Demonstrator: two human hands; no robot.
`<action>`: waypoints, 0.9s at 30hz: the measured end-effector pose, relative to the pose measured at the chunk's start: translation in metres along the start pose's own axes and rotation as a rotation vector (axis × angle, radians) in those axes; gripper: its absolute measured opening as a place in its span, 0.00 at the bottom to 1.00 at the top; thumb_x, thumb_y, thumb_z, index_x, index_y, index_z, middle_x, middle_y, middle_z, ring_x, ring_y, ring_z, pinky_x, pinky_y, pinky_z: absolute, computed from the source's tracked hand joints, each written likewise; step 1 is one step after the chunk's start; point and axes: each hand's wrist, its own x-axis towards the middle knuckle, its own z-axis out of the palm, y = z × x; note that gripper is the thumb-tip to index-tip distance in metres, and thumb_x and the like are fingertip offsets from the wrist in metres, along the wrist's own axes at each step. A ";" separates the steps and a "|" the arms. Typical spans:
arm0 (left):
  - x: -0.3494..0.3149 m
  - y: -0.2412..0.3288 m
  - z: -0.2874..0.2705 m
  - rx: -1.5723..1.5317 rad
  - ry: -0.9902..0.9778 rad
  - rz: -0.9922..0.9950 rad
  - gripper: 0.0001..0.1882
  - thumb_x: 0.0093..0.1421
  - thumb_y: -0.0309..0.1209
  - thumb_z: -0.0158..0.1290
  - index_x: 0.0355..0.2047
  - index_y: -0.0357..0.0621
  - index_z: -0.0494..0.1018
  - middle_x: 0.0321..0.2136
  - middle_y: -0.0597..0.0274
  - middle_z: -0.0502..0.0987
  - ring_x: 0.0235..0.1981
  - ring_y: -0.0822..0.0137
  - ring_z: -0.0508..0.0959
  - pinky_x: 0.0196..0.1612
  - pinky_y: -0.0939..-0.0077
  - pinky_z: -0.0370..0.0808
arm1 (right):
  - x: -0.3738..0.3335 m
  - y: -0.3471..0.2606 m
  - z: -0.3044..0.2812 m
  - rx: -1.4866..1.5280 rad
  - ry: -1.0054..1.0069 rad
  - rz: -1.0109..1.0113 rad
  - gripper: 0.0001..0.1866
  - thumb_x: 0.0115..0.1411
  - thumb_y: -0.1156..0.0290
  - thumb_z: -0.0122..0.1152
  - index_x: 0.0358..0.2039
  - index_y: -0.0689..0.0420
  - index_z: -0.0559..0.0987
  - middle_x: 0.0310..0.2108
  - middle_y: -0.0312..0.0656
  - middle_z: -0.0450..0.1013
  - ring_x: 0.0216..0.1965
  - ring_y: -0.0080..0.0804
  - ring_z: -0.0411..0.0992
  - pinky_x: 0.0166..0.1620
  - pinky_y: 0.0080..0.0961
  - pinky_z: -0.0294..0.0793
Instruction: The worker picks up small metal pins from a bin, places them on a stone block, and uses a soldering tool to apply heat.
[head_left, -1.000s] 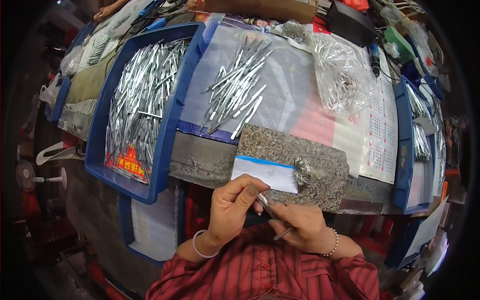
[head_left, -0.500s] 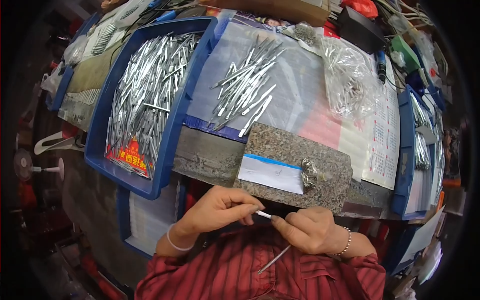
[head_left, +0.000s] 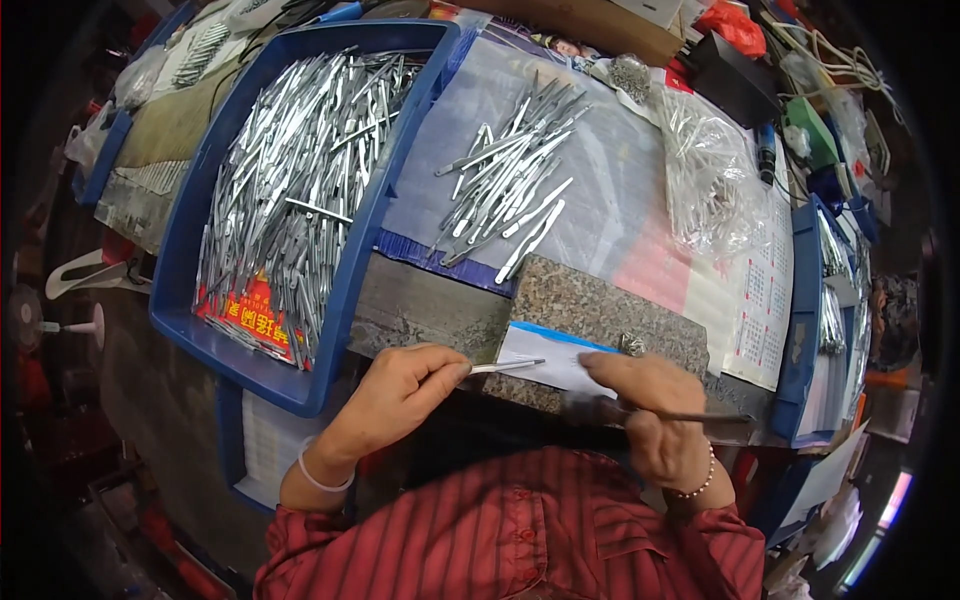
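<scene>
My left hand is closed, pinching a slim silvery metal strip between thumb and fingers. The strip's narrow free end points right, over the white paper pad with a blue top edge. This pad lies on a speckled stone slab at the bench's near edge. By the slab's right front, my right hand is wrapped round a dark long-handled tool. Motion smears the tool's left end, so its exact kind is hidden. A small heap of tiny metal parts shows just behind my right fingers.
At left a deep blue tray holds many metal strips. More strips lie loose on the plastic-covered bench. A clear bag sits farther right. Another blue tray stands at the right edge, near a black box and cables.
My hands were together at the bench edge, fingering a small pale piece. They have parted: the left holds the strip over the pad, while the right has moved up with the dark tool.
</scene>
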 end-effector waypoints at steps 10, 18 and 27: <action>0.008 0.000 -0.006 0.000 -0.022 -0.004 0.09 0.62 0.29 0.51 0.33 0.35 0.76 0.24 0.50 0.76 0.26 0.56 0.78 0.30 0.68 0.71 | 0.037 -0.004 0.032 0.082 0.001 -0.049 0.17 0.55 0.66 0.65 0.42 0.62 0.75 0.33 0.49 0.75 0.28 0.44 0.77 0.27 0.32 0.75; 0.004 0.001 -0.009 0.000 -0.035 0.014 0.07 0.61 0.27 0.52 0.34 0.35 0.76 0.26 0.49 0.77 0.27 0.53 0.79 0.30 0.67 0.73 | 0.024 -0.008 0.035 0.043 -0.106 0.117 0.15 0.55 0.68 0.66 0.40 0.60 0.77 0.36 0.50 0.77 0.30 0.44 0.78 0.28 0.27 0.76; 0.016 0.031 0.021 0.285 0.172 0.522 0.12 0.53 0.24 0.59 0.39 0.38 0.74 0.28 0.56 0.75 0.26 0.57 0.76 0.30 0.67 0.70 | -0.042 -0.013 0.006 0.335 0.560 0.164 0.33 0.69 0.45 0.36 0.39 0.64 0.78 0.38 0.58 0.78 0.27 0.39 0.79 0.26 0.27 0.78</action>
